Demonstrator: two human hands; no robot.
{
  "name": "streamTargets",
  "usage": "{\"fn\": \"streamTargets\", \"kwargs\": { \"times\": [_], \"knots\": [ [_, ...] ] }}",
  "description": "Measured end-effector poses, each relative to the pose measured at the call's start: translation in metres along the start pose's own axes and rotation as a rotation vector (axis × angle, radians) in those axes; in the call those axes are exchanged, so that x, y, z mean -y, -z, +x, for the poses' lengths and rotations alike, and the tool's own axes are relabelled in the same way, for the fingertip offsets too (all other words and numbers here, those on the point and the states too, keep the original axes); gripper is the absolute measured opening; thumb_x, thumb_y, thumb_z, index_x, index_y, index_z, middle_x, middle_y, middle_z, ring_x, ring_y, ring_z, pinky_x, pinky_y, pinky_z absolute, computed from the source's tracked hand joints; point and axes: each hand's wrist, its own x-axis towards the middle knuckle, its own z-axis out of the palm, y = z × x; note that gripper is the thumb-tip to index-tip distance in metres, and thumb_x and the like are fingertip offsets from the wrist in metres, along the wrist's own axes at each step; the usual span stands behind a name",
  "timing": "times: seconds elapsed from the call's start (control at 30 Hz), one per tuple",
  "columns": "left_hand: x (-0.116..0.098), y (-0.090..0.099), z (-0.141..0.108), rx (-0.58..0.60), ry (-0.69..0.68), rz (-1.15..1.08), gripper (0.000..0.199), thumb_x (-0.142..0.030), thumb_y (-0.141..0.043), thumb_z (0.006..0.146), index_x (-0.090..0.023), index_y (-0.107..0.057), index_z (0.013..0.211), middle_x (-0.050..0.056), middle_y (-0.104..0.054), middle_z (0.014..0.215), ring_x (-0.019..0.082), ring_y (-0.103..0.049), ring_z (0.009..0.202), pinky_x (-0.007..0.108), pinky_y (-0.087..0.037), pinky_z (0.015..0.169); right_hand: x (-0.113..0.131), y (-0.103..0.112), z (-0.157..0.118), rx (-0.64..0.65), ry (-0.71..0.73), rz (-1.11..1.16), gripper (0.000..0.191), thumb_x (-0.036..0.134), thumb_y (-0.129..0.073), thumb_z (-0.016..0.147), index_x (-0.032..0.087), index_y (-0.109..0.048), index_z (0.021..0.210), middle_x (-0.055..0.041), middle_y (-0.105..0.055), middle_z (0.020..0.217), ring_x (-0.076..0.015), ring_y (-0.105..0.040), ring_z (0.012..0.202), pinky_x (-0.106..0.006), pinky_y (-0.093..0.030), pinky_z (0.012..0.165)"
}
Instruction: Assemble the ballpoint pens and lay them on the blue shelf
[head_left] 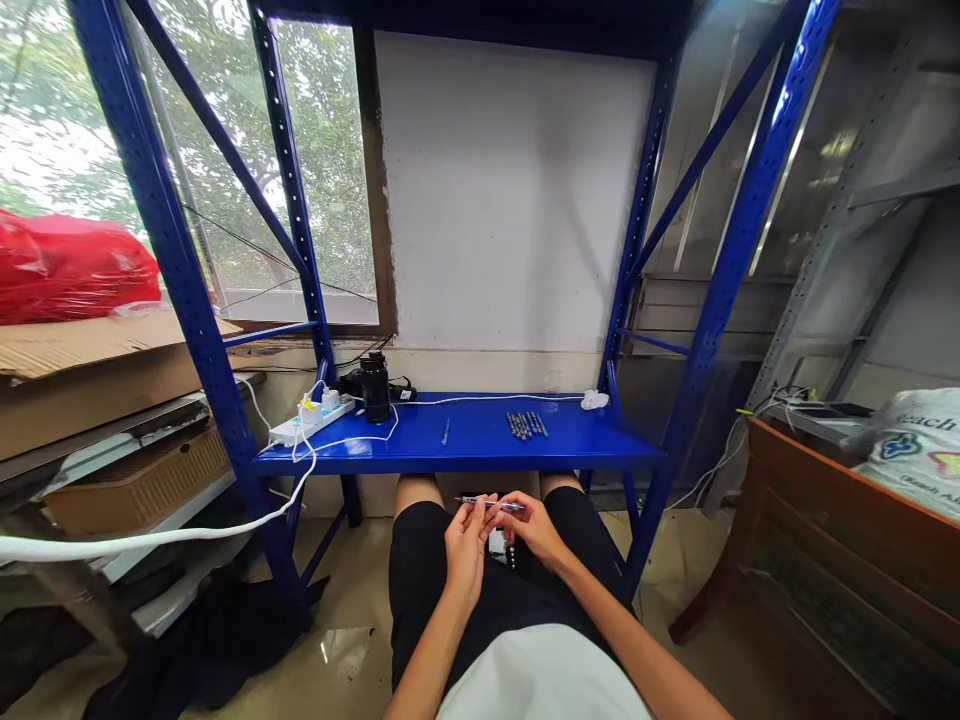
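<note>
Above my lap, in front of the shelf edge, a slim pen (490,502) lies crosswise between my two hands. My left hand (471,540) has its fingers closed on the pen's middle and left part, and the dark tip sticks out to the left. My right hand (531,528) pinches the pen's right part, its fingertips close to those of the left. A row of several dark and blue pens (526,425) lies on the blue shelf (405,450), right of centre. One blue pen (445,432) lies apart from them, nearer the middle.
At the shelf's left are a black bottle (375,388) and a white power strip (311,420); its thick white cable (150,545) crosses the left side. A white crumpled item (595,399) sits at the right end. Blue uprights (720,300) flank the shelf. A wooden chair (825,540) stands right.
</note>
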Motion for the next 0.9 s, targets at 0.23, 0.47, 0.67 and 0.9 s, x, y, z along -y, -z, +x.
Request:
{"fn": "streamTargets", "kwargs": {
  "times": [0.23, 0.47, 0.67, 0.9],
  "knots": [
    [0.002, 0.006, 0.001, -0.08, -0.017, 0.088, 0.041, -0.04, -0.099, 0.071, -0.014, -0.082, 0.097, 0.006, -0.076, 0.092, 0.015, -0.071, 0.08, 0.022, -0.058, 0.07, 0.026, -0.002, -0.013, -0.082, 0.002, 0.147, 0.045, 0.061, -0.081, 0.088, 0.019, -0.074, 0.102, -0.0013, -0.071, 0.075, -0.013, -0.059, 0.054, -0.026, -0.049, 0.052],
    [0.001, 0.009, 0.002, -0.049, -0.114, 0.304, 0.047, -0.053, -0.091, 0.079, -0.015, -0.084, 0.106, 0.014, -0.081, 0.11, 0.02, -0.073, 0.09, 0.025, -0.054, 0.075, 0.017, -0.01, -0.014, -0.037, -0.116, 0.373, 0.053, 0.068, -0.082, 0.085, 0.016, -0.073, 0.087, 0.0064, -0.052, 0.052, -0.0091, -0.044, 0.043, -0.025, -0.04, 0.048],
    [-0.001, 0.003, -0.001, -0.007, -0.14, 0.368, 0.047, -0.052, -0.089, 0.081, -0.015, -0.085, 0.11, 0.015, -0.082, 0.111, 0.024, -0.075, 0.094, 0.029, -0.055, 0.076, 0.023, -0.009, -0.013, -0.136, -0.134, 0.506, 0.049, 0.063, -0.089, 0.079, 0.019, -0.07, 0.089, 0.0053, -0.054, 0.059, -0.0098, -0.046, 0.048, -0.025, -0.041, 0.049],
    [0.007, 0.005, -0.003, 0.142, -0.003, 0.412, 0.058, -0.044, -0.099, 0.068, -0.019, -0.083, 0.118, 0.016, -0.081, 0.118, 0.027, -0.075, 0.105, 0.034, -0.057, 0.088, 0.058, 0.011, 0.009, -0.419, -0.048, 0.707, 0.044, 0.062, -0.088, 0.08, 0.025, -0.066, 0.09, -0.0045, -0.072, 0.095, -0.0246, -0.071, 0.094, -0.037, -0.058, 0.078]
  ]
}}
